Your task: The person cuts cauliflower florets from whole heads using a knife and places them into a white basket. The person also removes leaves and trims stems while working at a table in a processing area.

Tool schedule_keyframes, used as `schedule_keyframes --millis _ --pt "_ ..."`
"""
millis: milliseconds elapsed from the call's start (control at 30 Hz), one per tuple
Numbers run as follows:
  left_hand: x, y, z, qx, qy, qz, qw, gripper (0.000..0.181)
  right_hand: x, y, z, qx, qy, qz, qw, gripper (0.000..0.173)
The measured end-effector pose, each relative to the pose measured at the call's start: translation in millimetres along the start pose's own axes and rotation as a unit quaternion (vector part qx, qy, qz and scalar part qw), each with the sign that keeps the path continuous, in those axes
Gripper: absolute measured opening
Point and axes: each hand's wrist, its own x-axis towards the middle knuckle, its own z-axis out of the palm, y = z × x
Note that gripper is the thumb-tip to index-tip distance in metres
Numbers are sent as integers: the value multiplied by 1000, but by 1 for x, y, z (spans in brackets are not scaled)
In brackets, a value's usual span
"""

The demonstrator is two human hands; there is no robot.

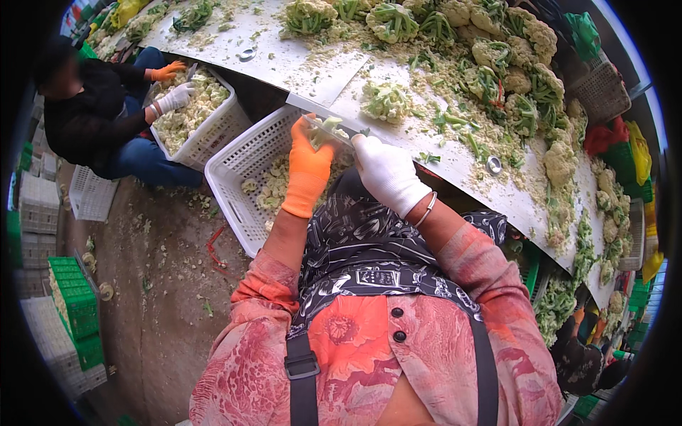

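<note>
My left hand point(311, 165), in an orange glove, grips a piece of cauliflower point(326, 131) with a pale green stalk. My right hand point(386, 173), in a white knitted glove, holds a knife, whose blade point(333, 132) lies against that piece. Both hands are over a white plastic crate point(229, 175) partly filled with cut cauliflower florets point(276, 183). Just beyond my hands, a trimmed cauliflower head point(387, 101) rests on the metal table point(319, 72). The knife's handle is hidden in my right glove.
Whole cauliflowers point(525, 80) are heaped at the table's far right, among leaves and crumbs. At left a co-worker point(101, 112) sits by another crate point(213, 128) of florets. Green crates point(77, 303) and white crates point(40, 207) are stacked at far left. Red twine point(213, 247) lies on the floor.
</note>
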Motion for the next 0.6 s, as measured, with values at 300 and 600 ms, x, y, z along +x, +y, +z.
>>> schedule_keyframes --millis 300,600 --pt "-13 5 -14 -211 -88 -88 970 64 5 8 -6 191 -42 43 980 19" --pt "-6 -3 -26 -326 -133 -48 935 62 -21 -3 -22 222 -118 41 967 20"
